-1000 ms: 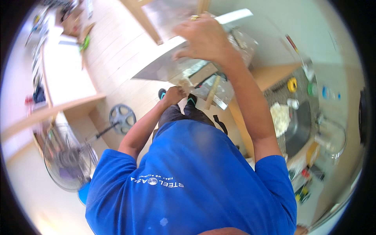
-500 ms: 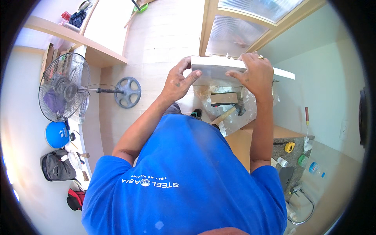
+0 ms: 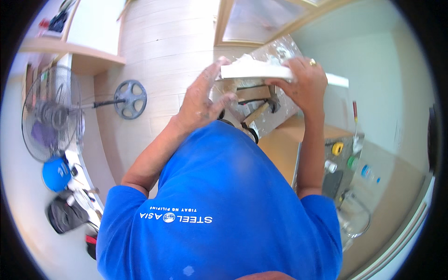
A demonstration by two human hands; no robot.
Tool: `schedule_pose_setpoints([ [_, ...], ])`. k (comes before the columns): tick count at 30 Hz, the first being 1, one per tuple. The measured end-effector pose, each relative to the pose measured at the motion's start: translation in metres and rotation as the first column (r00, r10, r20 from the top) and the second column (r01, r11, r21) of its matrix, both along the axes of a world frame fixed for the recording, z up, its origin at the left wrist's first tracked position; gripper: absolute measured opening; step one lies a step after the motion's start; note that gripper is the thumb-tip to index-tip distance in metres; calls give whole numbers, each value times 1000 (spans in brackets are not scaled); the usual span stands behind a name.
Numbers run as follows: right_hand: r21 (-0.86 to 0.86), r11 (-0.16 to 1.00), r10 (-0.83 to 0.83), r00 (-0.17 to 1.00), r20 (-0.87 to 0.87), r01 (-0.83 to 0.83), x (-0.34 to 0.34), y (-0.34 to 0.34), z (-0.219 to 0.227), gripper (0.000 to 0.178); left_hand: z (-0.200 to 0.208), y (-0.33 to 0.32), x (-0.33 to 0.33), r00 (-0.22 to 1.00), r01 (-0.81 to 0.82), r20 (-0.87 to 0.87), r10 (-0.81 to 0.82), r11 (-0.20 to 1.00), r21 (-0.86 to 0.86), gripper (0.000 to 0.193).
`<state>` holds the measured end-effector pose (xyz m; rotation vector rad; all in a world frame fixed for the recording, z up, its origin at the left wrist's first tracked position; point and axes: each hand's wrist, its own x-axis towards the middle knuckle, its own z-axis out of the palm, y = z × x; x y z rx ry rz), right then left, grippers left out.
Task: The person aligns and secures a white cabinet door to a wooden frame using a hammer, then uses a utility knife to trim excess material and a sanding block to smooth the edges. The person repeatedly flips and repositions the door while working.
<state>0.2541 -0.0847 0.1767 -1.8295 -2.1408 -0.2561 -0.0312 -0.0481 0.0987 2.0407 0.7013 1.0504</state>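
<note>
A long white board (image 3: 254,71) with a ragged, crumbly upper edge is held out in front of me, seen nearly edge-on. My right hand (image 3: 305,81) grips it right of its middle, fingers over the top and thumb underneath. At the board's left end is my left hand (image 3: 198,100), dusty white, its thumb and fingers spread apart; whether a fingertip touches the board is unclear. Below the board, a hammer (image 3: 268,106) with a wooden handle lies on a dusty, white-speckled sheet (image 3: 284,109), beside brownish pieces partly hidden from view.
On the left stand a pedestal fan (image 3: 51,114) with a round grey base (image 3: 130,99), a blue round object (image 3: 57,175) and a dark bag (image 3: 67,212). A counter on the right bears a yellow tape measure (image 3: 337,149), bottles and a faucet (image 3: 361,214). A framed glass door (image 3: 261,21) is ahead.
My left hand has loosened from the board's left end and spread its fingers. The board has tipped so its grey face no longer shows. The whole view has shifted.
</note>
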Motion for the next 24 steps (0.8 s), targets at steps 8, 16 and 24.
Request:
schedule_pose_setpoints([
  [8,-100,995,6,1000,-29,-9,14,40,12,58,-112,5,-11,841,-209,-517,-161,785,-584,43],
  [16,-74,997,-15,998,-58,11,15,57,10,52,-289,-28,172,467,319,-809,-356,922,-222,97],
  [24,-46,999,-14,998,-67,11,19,45,7,53,-270,-14,175,508,328,-790,-343,925,-191,79],
])
